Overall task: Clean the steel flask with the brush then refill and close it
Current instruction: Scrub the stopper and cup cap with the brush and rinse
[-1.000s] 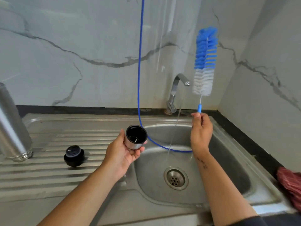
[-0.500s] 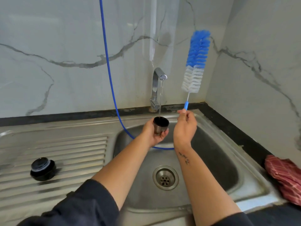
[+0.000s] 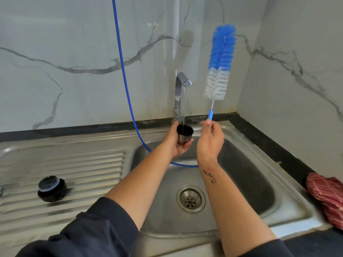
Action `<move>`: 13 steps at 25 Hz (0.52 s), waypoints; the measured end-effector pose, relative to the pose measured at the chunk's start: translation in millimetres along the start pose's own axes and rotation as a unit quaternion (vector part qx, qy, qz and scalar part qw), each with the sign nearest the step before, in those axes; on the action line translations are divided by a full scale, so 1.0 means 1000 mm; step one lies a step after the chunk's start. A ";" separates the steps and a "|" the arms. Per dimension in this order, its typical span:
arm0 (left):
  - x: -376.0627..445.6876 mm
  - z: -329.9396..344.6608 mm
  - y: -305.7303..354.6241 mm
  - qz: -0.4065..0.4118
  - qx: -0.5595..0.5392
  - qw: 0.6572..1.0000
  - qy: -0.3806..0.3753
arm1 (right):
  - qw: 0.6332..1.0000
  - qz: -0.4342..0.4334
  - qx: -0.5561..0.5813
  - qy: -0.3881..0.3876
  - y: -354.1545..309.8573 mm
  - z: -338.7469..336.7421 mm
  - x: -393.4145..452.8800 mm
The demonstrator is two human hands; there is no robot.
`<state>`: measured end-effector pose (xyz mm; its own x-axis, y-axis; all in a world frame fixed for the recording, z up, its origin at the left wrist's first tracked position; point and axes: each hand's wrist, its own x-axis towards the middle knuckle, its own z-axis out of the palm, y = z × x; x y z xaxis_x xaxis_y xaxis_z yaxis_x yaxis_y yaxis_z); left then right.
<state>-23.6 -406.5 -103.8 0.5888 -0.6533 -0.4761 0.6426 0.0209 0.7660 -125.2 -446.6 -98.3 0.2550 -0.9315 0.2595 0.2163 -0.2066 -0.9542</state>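
2 hands work under the tap [image 3: 182, 89]: the left hand [image 3: 175, 143] has fingers clamped round the steel cup [image 3: 184, 134] in its stream, the right hand [image 3: 210, 140] pinches the bottle brush [image 3: 220, 62] upright beside it; the black stopper [image 3: 51, 188] sits well left.

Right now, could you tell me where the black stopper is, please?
The black stopper stands alone on the ribbed draining board, lower left in the head view, left of the sink bowl.
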 end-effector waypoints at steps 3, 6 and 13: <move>-0.003 -0.011 -0.004 -0.024 0.034 0.999 -0.006 | 1.000 0.001 0.000 -0.001 -0.001 0.001 0.000; 0.002 -0.021 -0.002 -0.029 0.011 0.999 0.020 | 1.000 0.003 0.009 0.004 -0.001 0.002 0.000; -0.003 -0.006 -0.006 -0.057 0.010 0.998 -0.015 | 1.000 -0.004 0.001 0.009 -0.002 -0.001 0.000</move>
<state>-26.5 -399.7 -109.7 0.4973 -0.6721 -0.5486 0.6946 -0.0705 0.7159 -126.3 -446.5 -96.4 0.2365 -0.9351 0.2640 0.2204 -0.2130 -0.9519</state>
